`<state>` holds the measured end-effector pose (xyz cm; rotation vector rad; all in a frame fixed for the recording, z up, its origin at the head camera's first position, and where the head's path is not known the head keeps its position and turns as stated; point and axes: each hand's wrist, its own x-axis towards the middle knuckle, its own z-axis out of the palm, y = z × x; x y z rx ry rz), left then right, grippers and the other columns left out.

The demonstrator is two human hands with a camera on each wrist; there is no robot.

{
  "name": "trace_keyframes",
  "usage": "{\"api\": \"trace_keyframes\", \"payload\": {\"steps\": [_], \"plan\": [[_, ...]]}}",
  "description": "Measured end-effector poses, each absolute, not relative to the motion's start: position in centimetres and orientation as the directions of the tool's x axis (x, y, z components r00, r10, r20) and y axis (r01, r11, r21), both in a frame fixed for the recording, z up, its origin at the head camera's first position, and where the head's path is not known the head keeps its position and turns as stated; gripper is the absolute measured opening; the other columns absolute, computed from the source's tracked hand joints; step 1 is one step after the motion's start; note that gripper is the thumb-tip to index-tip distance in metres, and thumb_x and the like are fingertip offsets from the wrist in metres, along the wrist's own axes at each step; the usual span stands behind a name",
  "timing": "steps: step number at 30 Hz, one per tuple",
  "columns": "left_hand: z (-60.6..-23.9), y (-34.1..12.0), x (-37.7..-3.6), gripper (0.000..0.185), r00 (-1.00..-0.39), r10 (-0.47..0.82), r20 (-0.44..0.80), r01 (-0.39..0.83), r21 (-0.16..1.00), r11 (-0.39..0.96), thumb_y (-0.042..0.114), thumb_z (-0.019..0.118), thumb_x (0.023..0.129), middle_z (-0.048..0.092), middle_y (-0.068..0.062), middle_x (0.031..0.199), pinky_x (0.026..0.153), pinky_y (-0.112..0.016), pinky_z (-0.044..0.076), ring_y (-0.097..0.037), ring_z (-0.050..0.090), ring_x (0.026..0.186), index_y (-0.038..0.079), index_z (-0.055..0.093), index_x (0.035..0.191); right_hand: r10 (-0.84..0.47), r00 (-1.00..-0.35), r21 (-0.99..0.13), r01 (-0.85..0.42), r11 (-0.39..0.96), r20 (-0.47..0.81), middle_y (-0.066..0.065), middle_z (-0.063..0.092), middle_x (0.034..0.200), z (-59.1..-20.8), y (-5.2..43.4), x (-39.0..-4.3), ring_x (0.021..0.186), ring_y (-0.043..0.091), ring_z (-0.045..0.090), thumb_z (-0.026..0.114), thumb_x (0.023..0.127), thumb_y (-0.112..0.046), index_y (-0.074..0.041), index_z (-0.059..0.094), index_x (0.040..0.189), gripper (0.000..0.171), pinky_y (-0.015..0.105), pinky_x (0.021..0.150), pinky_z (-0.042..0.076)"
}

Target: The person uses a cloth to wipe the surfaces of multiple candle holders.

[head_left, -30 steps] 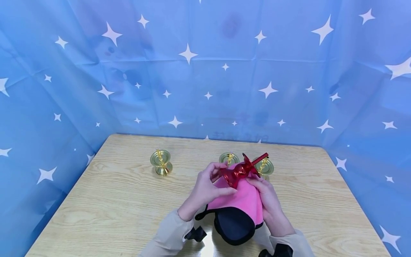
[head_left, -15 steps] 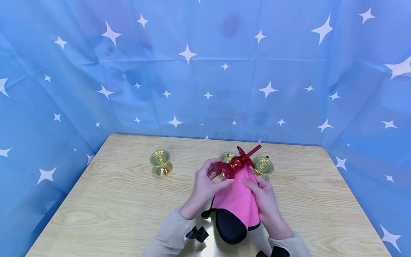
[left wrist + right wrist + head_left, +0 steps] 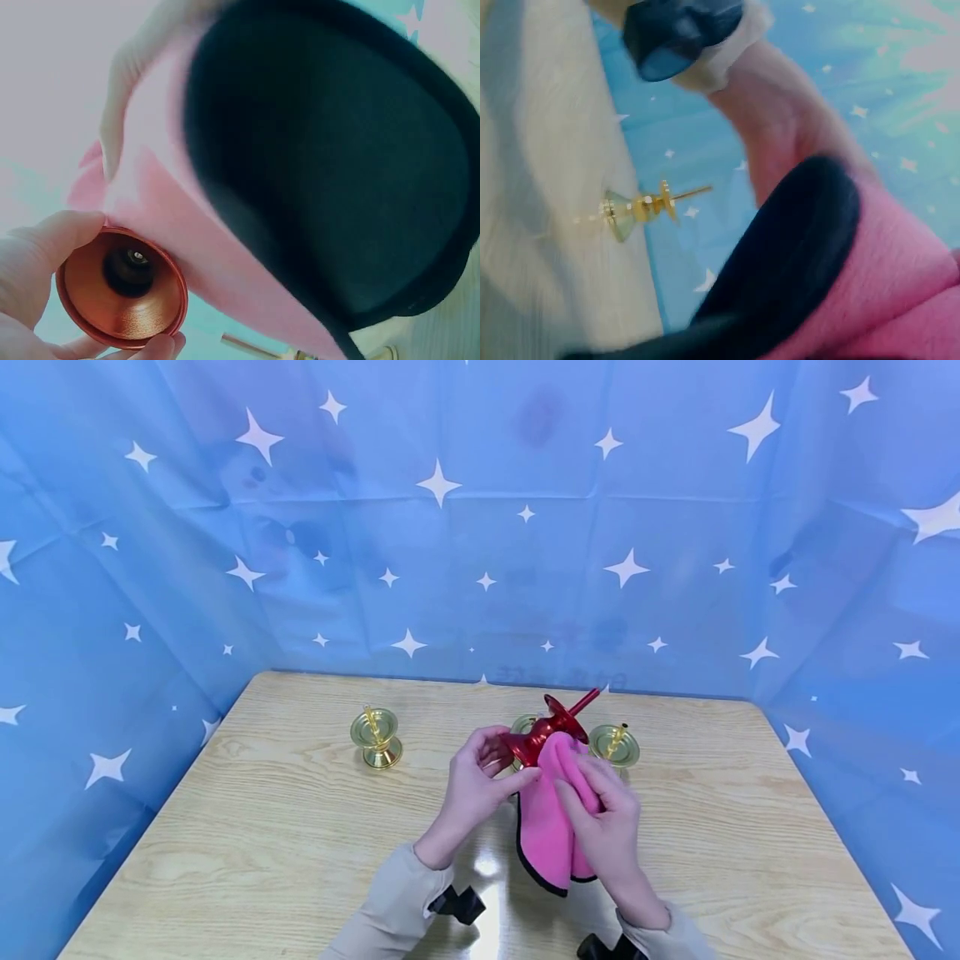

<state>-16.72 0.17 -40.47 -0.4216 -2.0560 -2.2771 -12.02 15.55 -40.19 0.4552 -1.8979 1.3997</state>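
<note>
Head view shows the left hand [image 3: 472,785] pinching the base of a red candle holder [image 3: 543,735], held tilted above the wooden table [image 3: 262,827], between two gold holders. The right hand [image 3: 600,822], fingers curled round a pink cloth [image 3: 543,835], presses it against the stem. Wiping probably goes best with a steady base grip; contact is partly hidden.

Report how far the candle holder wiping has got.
In hand: the left hand grips the red candle holder by its base while the right hand presses the pink cloth against it. Nothing shows as finished. Three gold candle holders stand untouched on the table.
</note>
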Motion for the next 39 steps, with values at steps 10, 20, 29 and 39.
{"api": "trace_keyframes", "payload": {"steps": [10, 20, 29, 39], "plan": [[-39.7, 0.0, -16.4, 0.049, -0.967, 0.151, 0.207, 0.166, 0.955, -0.246, -0.006, 0.073, 0.074, 0.062, -0.023, 0.109, 0.088, -0.037, 0.049, -0.029, 0.061, 0.101, -0.008, 0.051, 0.117, 0.076, -0.580, -0.560, -0.730, 0.391, 0.811, 0.023, 0.065, 0.092, -41.7, 15.7, -12.7, 0.091, 0.010, 0.060, 0.062, 0.064, 0.026, 0.012, 0.067, 0.099, 0.038, 0.012, 0.072, 0.045], [-39.4, 0.1, -16.5, 0.050, -0.957, 0.159, 0.243, 0.197, 0.945, -0.262, -0.008, 0.072, 0.073, 0.061, -0.024, 0.110, 0.088, -0.038, 0.049, -0.029, 0.061, 0.101, -0.007, 0.050, 0.118, 0.065, -0.549, -0.523, -0.745, 0.414, 0.834, 0.020, 0.064, 0.092, -40.4, 15.3, -12.1, 0.091, 0.013, 0.059, 0.062, 0.067, 0.021, 0.010, 0.068, 0.100, 0.035, 0.012, 0.072, 0.046], [-39.2, 0.1, -16.1, 0.048, -0.967, 0.159, 0.201, 0.142, 0.937, -0.318, -0.005, 0.070, 0.076, 0.062, -0.024, 0.108, 0.083, -0.029, 0.051, -0.020, 0.063, 0.096, -0.012, 0.048, 0.119, 0.062, -0.492, -0.462, -0.758, 0.460, 0.868, 0.022, 0.062, 0.085, -41.4, 15.2, -12.9, 0.075, 0.020, 0.058, 0.060, 0.070, 0.016, 0.013, 0.066, 0.095, 0.026, 0.011, 0.067, 0.046], [-39.4, -0.5, -16.1, 0.042, -0.974, 0.179, 0.137, 0.085, 0.960, -0.268, 0.001, 0.069, 0.079, 0.066, -0.019, 0.102, 0.080, -0.026, 0.051, -0.015, 0.064, 0.088, -0.008, 0.053, 0.117, 0.168, -0.871, -0.877, -0.418, 0.237, 0.461, 0.000, 0.067, 0.087, -41.1, 15.3, -13.1, 0.081, 0.004, 0.058, 0.066, 0.076, 0.013, 0.006, 0.070, 0.095, 0.021, 0.015, 0.068, 0.046]]}}
